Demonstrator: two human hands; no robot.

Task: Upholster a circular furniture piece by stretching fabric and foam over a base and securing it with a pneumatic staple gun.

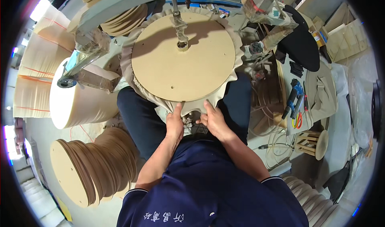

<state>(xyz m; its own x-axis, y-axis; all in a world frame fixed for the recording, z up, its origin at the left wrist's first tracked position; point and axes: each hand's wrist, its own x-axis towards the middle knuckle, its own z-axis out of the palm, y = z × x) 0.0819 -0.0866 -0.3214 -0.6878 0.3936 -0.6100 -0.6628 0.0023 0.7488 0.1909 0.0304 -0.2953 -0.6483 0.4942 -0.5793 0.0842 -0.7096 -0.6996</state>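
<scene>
A round tan board (160, 70) lies flat in front of me on a larger piece of beige fabric (204, 104), whose ruffled edge sticks out all around it. A vertical metal rod (179, 26) wrapped in clear film comes down onto a small ring (182, 46) on the board. At the near edge, my left hand (174, 122) pinches the fabric, thumb on top. My right hand (213, 120) closes on the same edge a little further right, its thumb pointing at the board. The fingers under the cloth are partly hidden.
A grey frame bar (132, 4) arches overhead, with film-wrapped arms at left (90, 76) and right (276, 36). Stacked round boards (102, 163) and big pale rolls (86, 100) stand left. On the right bench lie a blue tool (296, 91), scissors (297, 120) and folded fabric (323, 94).
</scene>
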